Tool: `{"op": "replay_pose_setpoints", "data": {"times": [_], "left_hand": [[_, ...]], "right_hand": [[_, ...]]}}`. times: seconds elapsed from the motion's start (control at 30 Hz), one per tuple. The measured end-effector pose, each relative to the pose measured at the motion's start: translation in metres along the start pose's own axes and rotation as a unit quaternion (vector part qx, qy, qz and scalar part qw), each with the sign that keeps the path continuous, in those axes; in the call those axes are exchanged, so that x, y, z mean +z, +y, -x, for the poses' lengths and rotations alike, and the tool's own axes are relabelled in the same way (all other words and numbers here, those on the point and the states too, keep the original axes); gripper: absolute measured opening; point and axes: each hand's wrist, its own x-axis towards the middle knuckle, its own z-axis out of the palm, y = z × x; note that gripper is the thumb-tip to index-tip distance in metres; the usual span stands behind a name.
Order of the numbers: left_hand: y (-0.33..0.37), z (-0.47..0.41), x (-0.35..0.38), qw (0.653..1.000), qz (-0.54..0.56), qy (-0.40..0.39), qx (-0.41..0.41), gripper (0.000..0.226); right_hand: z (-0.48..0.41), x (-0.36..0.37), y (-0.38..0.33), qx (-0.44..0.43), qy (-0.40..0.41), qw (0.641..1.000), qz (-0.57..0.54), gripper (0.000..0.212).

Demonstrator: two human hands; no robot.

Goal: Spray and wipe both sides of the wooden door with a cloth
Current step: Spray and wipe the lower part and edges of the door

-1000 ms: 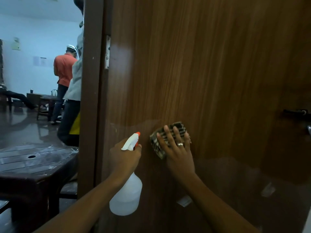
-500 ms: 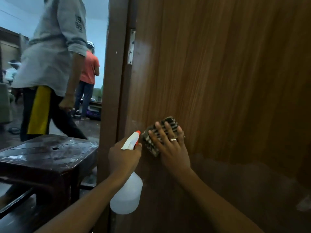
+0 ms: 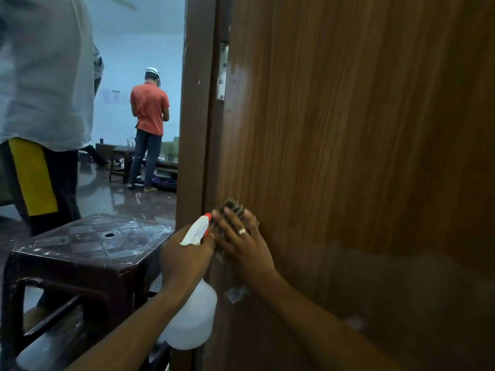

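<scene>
Since the earlier moment my right hand [image 3: 241, 245], spread flat and pressing the cloth [image 3: 235, 206], slid left to the hinge edge of the door [image 3: 348, 129]. I think the next stroke goes right. My left hand [image 3: 184, 253] grips the spray bottle [image 3: 192, 325] just beside.

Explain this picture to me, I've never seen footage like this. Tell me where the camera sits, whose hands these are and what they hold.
There is no machine here: a person works with bare hands. The camera is worn on their head and looks forward and down. The left hand grips a white spray bottle with a red nozzle. The right hand, wearing a ring, presses a cloth flat against the wooden door, near its hinged edge. Left of the door stands a dark stool. Beyond it are a person in an orange shirt and a person in a pale shirt.
</scene>
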Motion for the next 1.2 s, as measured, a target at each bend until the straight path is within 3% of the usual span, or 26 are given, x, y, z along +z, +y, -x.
{"op": "replay_pose_setpoints", "data": {"times": [0.1, 0.17, 0.27, 0.33, 0.47, 0.53, 0.6, 0.7, 0.83, 0.9, 1.0, 1.03, 1.1, 1.2], "left_hand": [[-0.008, 0.002, -0.007, 1.000, -0.001, 0.004, -0.006, 0.034], [-0.013, 0.003, -0.008, 1.000, -0.004, 0.006, -0.015, 0.033], [-0.018, 0.005, -0.007, 1.000, -0.002, 0.006, -0.027, 0.032], [-0.018, 0.006, -0.006, 0.999, 0.008, 0.010, -0.032, 0.025], [-0.014, 0.011, -0.008, 1.000, 0.007, 0.006, -0.016, 0.026], [-0.015, 0.014, -0.009, 1.000, 0.015, 0.008, -0.015, 0.031], [-0.021, 0.014, -0.006, 1.000, 0.011, 0.000, -0.010, 0.034], [-0.029, 0.015, 0.000, 1.000, 0.012, -0.007, -0.020, 0.027], [-0.030, 0.021, 0.013, 0.999, 0.019, -0.013, -0.028, 0.026], [-0.028, 0.022, 0.018, 0.999, 0.024, -0.015, -0.032, 0.029], [-0.025, 0.024, 0.025, 0.999, 0.021, -0.020, -0.030, 0.030], [-0.026, 0.025, 0.026, 0.999, 0.017, -0.018, -0.032, 0.030], [-0.028, 0.026, 0.031, 0.999, 0.011, -0.019, -0.037, 0.031], [-0.031, 0.030, 0.042, 0.999, -0.007, -0.025, -0.043, 0.039]], "right_hand": [[0.050, 0.014, 0.003, -0.011, -0.029, 0.999, 0.021, 0.093], [0.061, 0.011, 0.017, 0.033, 0.007, 0.999, 0.016, 0.080], [0.026, -0.008, 0.020, 0.147, 0.049, 0.987, -0.031, 0.070], [-0.003, -0.010, 0.003, 0.162, 0.044, 0.985, -0.048, 0.076], [0.010, 0.014, -0.036, -0.018, -0.036, 0.999, 0.012, 0.082], [0.047, 0.024, -0.044, -0.049, -0.073, 0.996, 0.019, 0.084], [0.082, 0.027, -0.035, -0.012, -0.055, 0.998, 0.009, 0.083], [0.109, 0.017, 0.002, 0.110, 0.016, 0.994, -0.011, 0.073], [0.061, -0.008, 0.019, 0.275, 0.078, 0.957, -0.054, 0.070], [0.047, 0.000, 0.007, 0.234, 0.065, 0.968, -0.060, 0.075], [0.083, 0.026, -0.006, 0.051, 0.000, 0.999, -0.001, 0.086], [0.104, 0.032, -0.006, 0.029, -0.008, 1.000, 0.007, 0.084], [0.146, 0.034, 0.002, 0.069, 0.010, 0.998, -0.004, 0.078], [0.175, 0.021, 0.031, 0.210, 0.023, 0.977, -0.014, 0.075]]}}
